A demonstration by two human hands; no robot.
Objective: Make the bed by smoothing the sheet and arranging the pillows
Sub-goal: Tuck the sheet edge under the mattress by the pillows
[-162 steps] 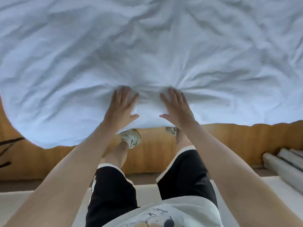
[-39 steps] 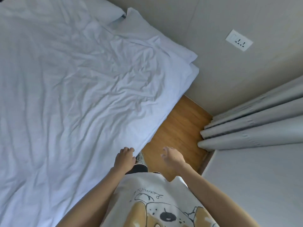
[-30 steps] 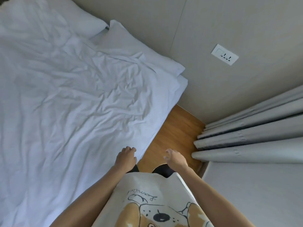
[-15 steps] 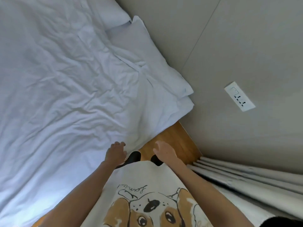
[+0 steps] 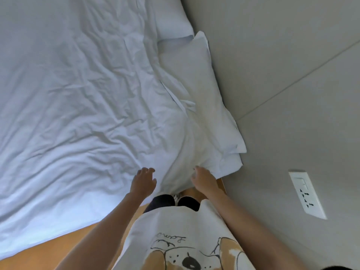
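I've walked from the foot to the bed's head corner, and now my left hand [image 5: 143, 183] hovers spread while my right hand [image 5: 203, 179] reaches the rumpled sheet [image 5: 87, 106] beside the pillow [image 5: 196, 82], its grip unclear.

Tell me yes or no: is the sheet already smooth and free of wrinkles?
No, the sheet is creased all over, with heavy folds bunched beside the near pillow, and both hands are only reaching its edge.

One sheet [image 5: 78, 106], two pillows [image 5: 196, 78] [image 5: 171, 18], two hands [image 5: 143, 182] [image 5: 204, 180], one wall socket [image 5: 306, 194].
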